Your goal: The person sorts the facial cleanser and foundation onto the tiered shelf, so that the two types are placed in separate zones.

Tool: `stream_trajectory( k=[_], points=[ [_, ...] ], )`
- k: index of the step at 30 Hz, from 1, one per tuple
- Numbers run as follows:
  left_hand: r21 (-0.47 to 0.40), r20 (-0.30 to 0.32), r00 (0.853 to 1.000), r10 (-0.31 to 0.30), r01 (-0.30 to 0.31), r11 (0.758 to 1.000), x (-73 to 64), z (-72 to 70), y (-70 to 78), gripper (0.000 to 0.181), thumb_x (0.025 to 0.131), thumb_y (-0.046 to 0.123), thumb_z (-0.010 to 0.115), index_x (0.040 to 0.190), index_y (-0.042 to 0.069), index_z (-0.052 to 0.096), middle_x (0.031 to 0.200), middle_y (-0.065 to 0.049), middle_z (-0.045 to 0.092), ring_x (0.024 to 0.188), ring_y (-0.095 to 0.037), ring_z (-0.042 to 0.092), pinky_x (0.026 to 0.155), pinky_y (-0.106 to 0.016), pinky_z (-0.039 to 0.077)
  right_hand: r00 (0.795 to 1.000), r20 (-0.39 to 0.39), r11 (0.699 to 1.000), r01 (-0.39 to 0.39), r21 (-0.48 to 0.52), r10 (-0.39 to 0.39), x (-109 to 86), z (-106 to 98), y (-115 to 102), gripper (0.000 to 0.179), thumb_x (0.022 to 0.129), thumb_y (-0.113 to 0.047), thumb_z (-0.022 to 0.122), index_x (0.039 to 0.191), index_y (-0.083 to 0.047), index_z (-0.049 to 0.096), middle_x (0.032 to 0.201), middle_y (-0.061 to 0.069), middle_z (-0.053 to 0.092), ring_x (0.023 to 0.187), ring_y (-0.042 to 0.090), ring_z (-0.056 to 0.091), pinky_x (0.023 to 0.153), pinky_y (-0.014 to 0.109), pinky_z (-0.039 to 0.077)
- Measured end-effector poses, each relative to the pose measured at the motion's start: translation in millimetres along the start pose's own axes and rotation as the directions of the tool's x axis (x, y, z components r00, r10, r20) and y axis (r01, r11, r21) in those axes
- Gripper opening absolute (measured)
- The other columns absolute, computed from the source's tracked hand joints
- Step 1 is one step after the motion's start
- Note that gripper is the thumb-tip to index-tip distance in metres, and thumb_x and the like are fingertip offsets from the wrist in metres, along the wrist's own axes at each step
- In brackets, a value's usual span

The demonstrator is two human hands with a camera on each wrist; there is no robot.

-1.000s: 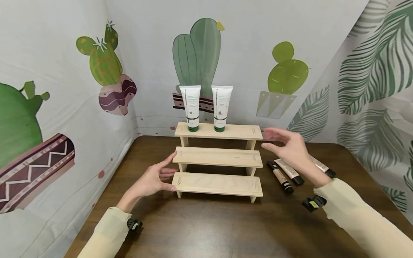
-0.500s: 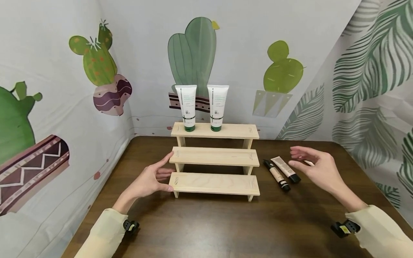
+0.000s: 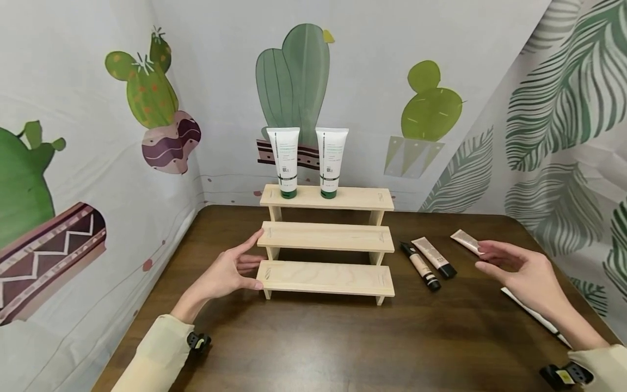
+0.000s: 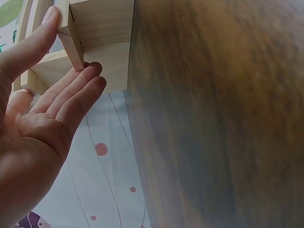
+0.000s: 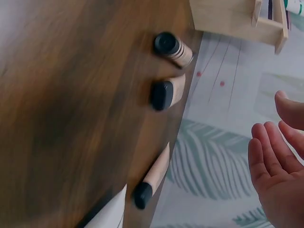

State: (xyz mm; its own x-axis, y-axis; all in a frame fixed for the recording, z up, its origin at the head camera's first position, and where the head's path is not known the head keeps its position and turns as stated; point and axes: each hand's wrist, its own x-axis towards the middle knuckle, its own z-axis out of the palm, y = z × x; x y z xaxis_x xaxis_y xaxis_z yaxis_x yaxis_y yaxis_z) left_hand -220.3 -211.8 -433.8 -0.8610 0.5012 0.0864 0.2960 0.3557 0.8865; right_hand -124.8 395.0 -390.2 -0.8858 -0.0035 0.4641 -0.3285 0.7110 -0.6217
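Note:
A three-tier wooden stand (image 3: 325,276) stands mid-table. Its left end meets my left hand (image 3: 227,273); the thumb rests at the lowest shelf, a fingertip touches the middle shelf, and the other fingers extend along the side, as the left wrist view shows. My right hand (image 3: 531,277), fingers loosely bent and holding nothing, hovers at the right. Near its fingertips lies a beige tube with a black cap (image 5: 152,180), partly hidden in the head view. Below that hand lies a white tube (image 3: 531,311), partly covered by it.
Two white tubes with green caps, a left one (image 3: 286,163) and a right one (image 3: 330,163), stand upright on the top shelf. Right of the stand lie a slim black-ended tube (image 3: 420,267) and a beige tube (image 3: 432,256). A printed cloth (image 3: 362,65) hangs behind the brown table (image 3: 303,348).
My right hand has moved from beside the top shelf outward to the right and toward me, uncovering the far beige tube and part of the white tube. The left hand stays at the stand.

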Motion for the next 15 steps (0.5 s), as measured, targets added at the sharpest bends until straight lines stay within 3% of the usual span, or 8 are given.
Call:
stream_trajectory(
  k=[13,15],
  points=[
    [0.007,-0.005,1.000,-0.021,0.021,1.000,-0.3,1.0,3.3,0.123,0.074,-0.006,0.093,0.169,0.031,0.025,0.139,-0.034,0.060,0.124,-0.040,0.065,0.104,-0.050,0.055,0.988,0.100,0.979,-0.096,-0.179,0.115,-17.5,-32.0,30.3,0.044,0.090,-0.016,0.087,0.129,-0.003,0.071,0.102,-0.026,0.069,0.084,-0.012,0.063,0.067,0.007,0.050],
    [0.010,-0.007,1.000,-0.024,0.024,1.000,-0.5,0.9,3.0,0.123,0.074,-0.005,0.093,0.169,0.032,0.025,0.138,-0.033,0.061,0.124,-0.040,0.065,0.104,-0.051,0.055,0.986,0.112,0.974,-0.099,-0.204,0.123,-18.9,-35.0,35.7,0.045,0.089,-0.017,0.088,0.128,-0.002,0.072,0.103,-0.019,0.073,0.083,-0.013,0.062,0.065,0.008,0.050]
  ],
)
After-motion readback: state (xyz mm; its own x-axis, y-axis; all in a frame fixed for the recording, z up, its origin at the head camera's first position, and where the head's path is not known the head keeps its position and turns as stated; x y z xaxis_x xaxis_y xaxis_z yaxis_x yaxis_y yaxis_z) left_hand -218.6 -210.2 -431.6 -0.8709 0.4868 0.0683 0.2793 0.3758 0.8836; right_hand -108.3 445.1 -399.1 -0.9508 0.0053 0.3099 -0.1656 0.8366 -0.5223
